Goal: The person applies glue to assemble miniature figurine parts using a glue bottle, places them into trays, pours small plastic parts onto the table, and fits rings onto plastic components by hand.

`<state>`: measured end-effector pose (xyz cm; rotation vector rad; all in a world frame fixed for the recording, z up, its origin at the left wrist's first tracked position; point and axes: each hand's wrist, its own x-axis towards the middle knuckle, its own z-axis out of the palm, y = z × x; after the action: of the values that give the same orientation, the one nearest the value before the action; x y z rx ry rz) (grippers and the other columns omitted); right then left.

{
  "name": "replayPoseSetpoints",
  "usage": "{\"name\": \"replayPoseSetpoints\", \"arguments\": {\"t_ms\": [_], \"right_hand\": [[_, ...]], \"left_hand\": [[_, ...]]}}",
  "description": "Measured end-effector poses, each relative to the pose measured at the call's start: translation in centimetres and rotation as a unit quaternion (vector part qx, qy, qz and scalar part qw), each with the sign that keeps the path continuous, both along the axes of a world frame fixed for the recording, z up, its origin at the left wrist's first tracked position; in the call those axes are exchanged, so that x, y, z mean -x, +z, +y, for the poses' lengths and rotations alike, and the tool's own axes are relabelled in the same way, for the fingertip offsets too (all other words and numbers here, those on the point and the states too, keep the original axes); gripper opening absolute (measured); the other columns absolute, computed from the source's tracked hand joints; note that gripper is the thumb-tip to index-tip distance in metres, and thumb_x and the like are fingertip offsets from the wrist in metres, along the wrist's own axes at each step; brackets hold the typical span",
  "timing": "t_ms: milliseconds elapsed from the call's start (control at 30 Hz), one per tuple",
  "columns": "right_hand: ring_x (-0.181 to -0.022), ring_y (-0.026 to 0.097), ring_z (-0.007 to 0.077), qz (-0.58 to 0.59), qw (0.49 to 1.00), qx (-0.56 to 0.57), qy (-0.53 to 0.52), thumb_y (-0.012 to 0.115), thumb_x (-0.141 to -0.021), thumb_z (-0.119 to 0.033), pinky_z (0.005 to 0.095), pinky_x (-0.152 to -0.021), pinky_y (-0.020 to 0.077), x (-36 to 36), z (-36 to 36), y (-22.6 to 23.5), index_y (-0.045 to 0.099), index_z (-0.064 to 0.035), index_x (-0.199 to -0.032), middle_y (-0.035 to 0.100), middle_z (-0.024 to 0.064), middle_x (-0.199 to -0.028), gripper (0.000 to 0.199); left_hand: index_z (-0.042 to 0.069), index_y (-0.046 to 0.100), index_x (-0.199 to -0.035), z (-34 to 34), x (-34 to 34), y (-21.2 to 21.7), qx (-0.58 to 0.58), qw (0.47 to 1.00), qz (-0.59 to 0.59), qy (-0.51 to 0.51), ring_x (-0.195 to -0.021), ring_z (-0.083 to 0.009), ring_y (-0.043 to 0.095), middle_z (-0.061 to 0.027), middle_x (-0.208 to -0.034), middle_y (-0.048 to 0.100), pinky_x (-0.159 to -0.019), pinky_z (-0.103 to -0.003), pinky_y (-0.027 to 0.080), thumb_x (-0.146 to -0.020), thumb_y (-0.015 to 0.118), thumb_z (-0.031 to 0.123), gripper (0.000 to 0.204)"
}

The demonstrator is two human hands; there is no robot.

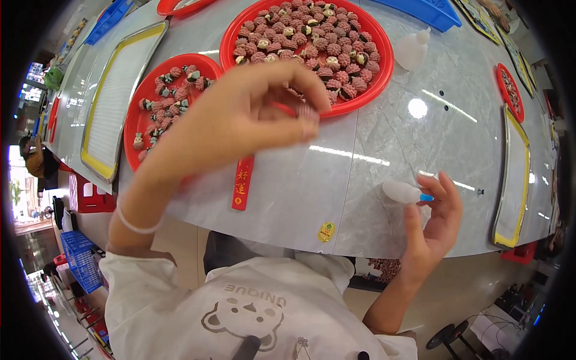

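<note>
My left hand [258,105] is raised over the near rim of the large red tray [389,57], thumb and fingertips pinched on a small pink ridged piece [308,114], slightly blurred. That tray is full of pink, flower-textured pieces [288,45], some with cream or black parts. Partly behind my left forearm, a smaller red tray [133,114] holds pink pieces joined with grey ones. On the right, my right hand [435,225] is open, thumb and fingers apart around the blue tip of a white squeeze bottle [399,192], which lies on the table.
A red printed strip [241,186] lies near my left forearm. Yellow-edged framed trays [96,120] flank the grey table [300,210]. Another white bottle [413,49] stands beside the large tray, near a blue bin [429,15]. Small dark bits [446,108] and a sticker [326,231] are on the tabletop.
</note>
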<state>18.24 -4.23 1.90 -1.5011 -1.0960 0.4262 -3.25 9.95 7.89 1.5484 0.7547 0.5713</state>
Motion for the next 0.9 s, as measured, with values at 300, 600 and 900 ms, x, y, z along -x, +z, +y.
{"name": "replayPoseSetpoints", "arguments": {"t_ms": [300,600,900], "right_hand": [[-0.079,0.055,0.017,0.061,0.986,0.084,0.13,0.062,-0.074,-0.006,0.0268,-0.073,0.0421,0.1,0.1,0.3,0.048,0.0026,-0.105,0.058,0.0109,-0.088,0.034],[-0.062,0.053,0.0139,0.085,0.99,0.03,0.106,0.07,-0.07,-0.036,0.0215,-0.054,0.0402,-2.3,-1.5,2.7,0.05,0.0012,-0.098,0.053,0.0138,-0.083,0.051],[-0.072,0.05,0.014,0.125,0.974,-0.033,0.184,0.068,-0.071,-0.036,0.0203,-0.061,0.0386,-2.0,-0.1,3.1,0.045,-0.001,-0.096,0.053,0.0169,-0.087,0.049]], "left_hand": [[-0.003,0.058,-0.093,-8.5,-1.1,-4.1,0.172,0.976,-0.133,0.026,-0.086,-0.0146,0.053,-0.0114,-0.098,0.052,-0.075,-0.025,0.046,-0.072,0.059,-0.008,0.021],[0.0,0.052,-0.093,-9.9,-3.7,-6.5,0.225,0.933,-0.264,0.094,-0.085,-0.0184,0.056,-0.0146,-0.096,0.056,-0.073,-0.029,0.046,-0.075,0.064,0.005,0.022],[-0.004,0.053,-0.1,-9.6,-3.3,-8.3,0.226,0.901,-0.367,0.06,-0.092,-0.0202,0.056,-0.0171,-0.102,0.055,-0.078,-0.029,0.047,-0.079,0.059,0.003,0.024]]}}
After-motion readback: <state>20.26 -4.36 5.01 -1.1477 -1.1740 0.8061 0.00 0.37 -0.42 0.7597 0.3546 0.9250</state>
